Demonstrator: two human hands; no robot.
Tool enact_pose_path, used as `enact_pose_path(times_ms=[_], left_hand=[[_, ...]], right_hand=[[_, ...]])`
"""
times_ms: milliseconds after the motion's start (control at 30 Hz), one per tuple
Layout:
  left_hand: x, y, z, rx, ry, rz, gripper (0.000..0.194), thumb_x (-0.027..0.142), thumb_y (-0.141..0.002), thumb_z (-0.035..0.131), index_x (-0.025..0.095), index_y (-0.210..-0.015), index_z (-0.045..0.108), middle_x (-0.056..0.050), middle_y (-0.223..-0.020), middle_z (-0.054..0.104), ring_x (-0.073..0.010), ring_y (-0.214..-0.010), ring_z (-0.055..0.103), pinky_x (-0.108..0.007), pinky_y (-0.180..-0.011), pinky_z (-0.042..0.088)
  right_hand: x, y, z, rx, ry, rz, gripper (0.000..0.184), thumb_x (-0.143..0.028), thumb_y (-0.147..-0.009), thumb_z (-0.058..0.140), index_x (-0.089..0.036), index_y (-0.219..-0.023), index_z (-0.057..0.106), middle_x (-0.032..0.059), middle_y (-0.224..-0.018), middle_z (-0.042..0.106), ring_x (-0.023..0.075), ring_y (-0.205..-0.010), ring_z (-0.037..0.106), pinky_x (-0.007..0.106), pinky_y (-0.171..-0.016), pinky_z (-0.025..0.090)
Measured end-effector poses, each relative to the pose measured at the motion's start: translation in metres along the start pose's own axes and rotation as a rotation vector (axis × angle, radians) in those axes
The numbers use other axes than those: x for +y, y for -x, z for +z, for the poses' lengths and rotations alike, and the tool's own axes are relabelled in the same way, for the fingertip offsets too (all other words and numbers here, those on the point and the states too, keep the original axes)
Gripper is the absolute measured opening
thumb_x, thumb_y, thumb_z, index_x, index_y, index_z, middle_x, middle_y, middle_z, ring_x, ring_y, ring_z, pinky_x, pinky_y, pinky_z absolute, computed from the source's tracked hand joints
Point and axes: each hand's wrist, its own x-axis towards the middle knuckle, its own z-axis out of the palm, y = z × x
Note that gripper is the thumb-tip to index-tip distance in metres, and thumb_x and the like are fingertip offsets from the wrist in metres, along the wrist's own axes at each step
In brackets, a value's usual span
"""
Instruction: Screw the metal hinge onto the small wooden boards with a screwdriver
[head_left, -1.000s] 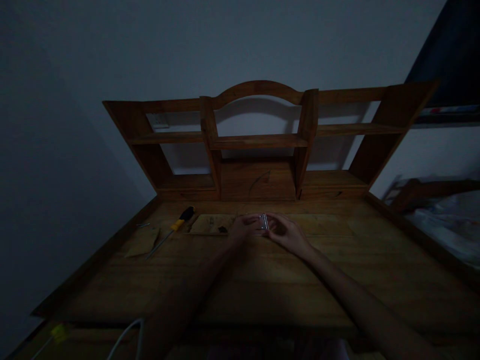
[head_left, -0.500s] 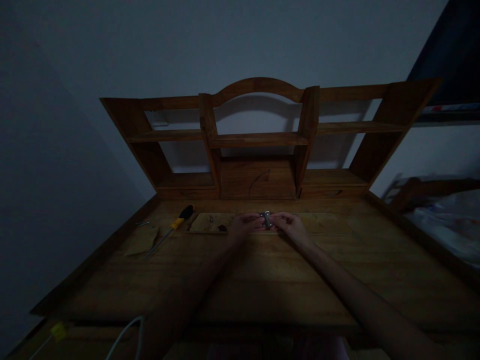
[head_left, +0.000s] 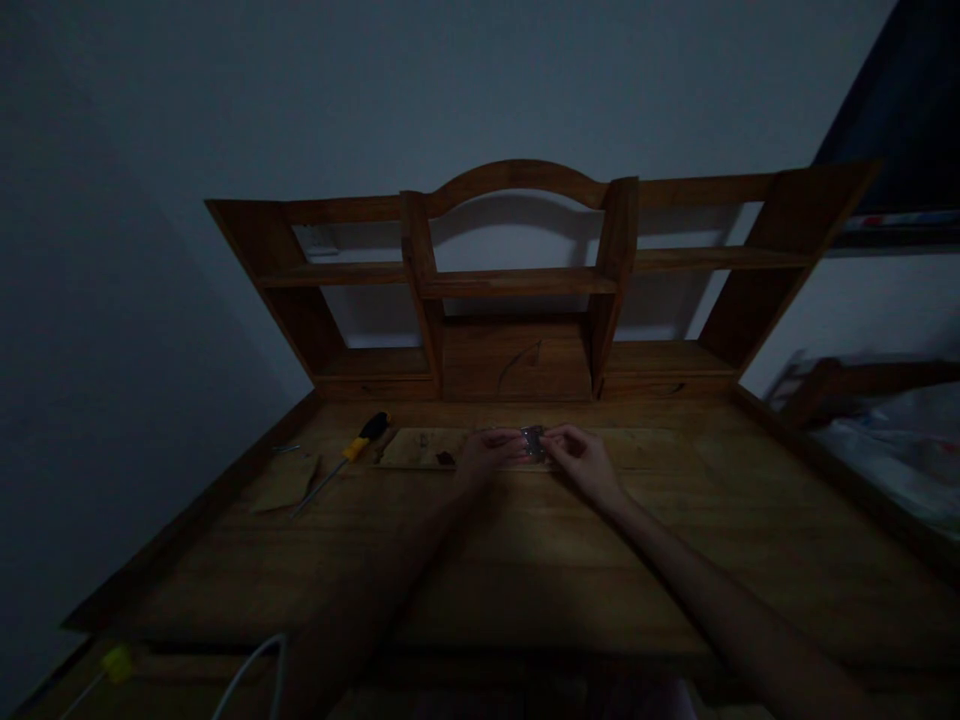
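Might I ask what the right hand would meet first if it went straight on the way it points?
The right hand would first meet the small, shiny grey metal piece at its fingertips, then probably the left hand beyond it, though depth is hard to judge here.

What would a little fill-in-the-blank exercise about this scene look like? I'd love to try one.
1. The left hand and the right hand hold a small shiny piece, to the ____ of the screwdriver in the picture.
2. The screwdriver's handle is black and ____.
3. Beyond the hands, the shelf unit is made of ____.
4. Its middle top bar is not straight but ____.

Missing words: right; yellow; wood; arched.
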Motion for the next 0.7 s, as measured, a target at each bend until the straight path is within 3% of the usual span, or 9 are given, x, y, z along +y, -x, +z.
enact_pose_path(times_ms=[133, 400, 567, 700], left_hand=[[0.003, 0.003, 0.003, -0.013, -0.002, 0.011, 0.043, 0.038, -0.057, 0.09, 0.013, -0.089, 0.075, -0.009, -0.09, 0.077, -0.0246, -0.084, 0.073, -0.043, -0.094, 0.055], [0.003, 0.004, 0.005, -0.028, -0.02, 0.036, 0.046, 0.037, -0.058, 0.089, 0.014, -0.096, 0.075, -0.008, -0.091, 0.077, -0.0238, -0.086, 0.073, -0.042, -0.095, 0.054], [0.004, 0.006, 0.006, -0.031, 0.008, 0.054, 0.045, 0.034, -0.057, 0.089, 0.013, -0.095, 0.074, -0.008, -0.092, 0.077, -0.023, -0.086, 0.073, -0.041, -0.094, 0.054], [0.005, 0.007, 0.007, -0.03, 0.025, 0.048, 0.045, 0.035, -0.06, 0.088, 0.014, -0.097, 0.075, -0.008, -0.094, 0.077, -0.023, -0.087, 0.073, -0.04, -0.094, 0.054]], right_hand=[[-0.007, 0.006, -0.002, -0.004, 0.166, -0.187, 0.02, -0.04, -0.089, 0.061, -0.023, -0.094, 0.07, 0.0067, -0.09, 0.068, 0.0212, -0.083, 0.063, 0.036, -0.08, 0.05], [-0.012, 0.01, -0.001, -0.053, 0.276, -0.358, 0.017, -0.032, -0.096, 0.053, -0.024, -0.1, 0.067, 0.0064, -0.092, 0.066, 0.0206, -0.086, 0.063, 0.035, -0.081, 0.05], [-0.014, 0.01, -0.002, -0.054, 0.272, -0.386, 0.021, -0.031, -0.096, 0.052, -0.025, -0.106, 0.069, 0.0072, -0.1, 0.067, 0.0209, -0.092, 0.064, 0.036, -0.085, 0.051], [-0.016, 0.009, -0.003, -0.052, 0.153, -0.278, 0.02, -0.035, -0.093, 0.057, -0.026, -0.103, 0.072, 0.0072, -0.1, 0.068, 0.0224, -0.094, 0.064, 0.039, -0.087, 0.05]])
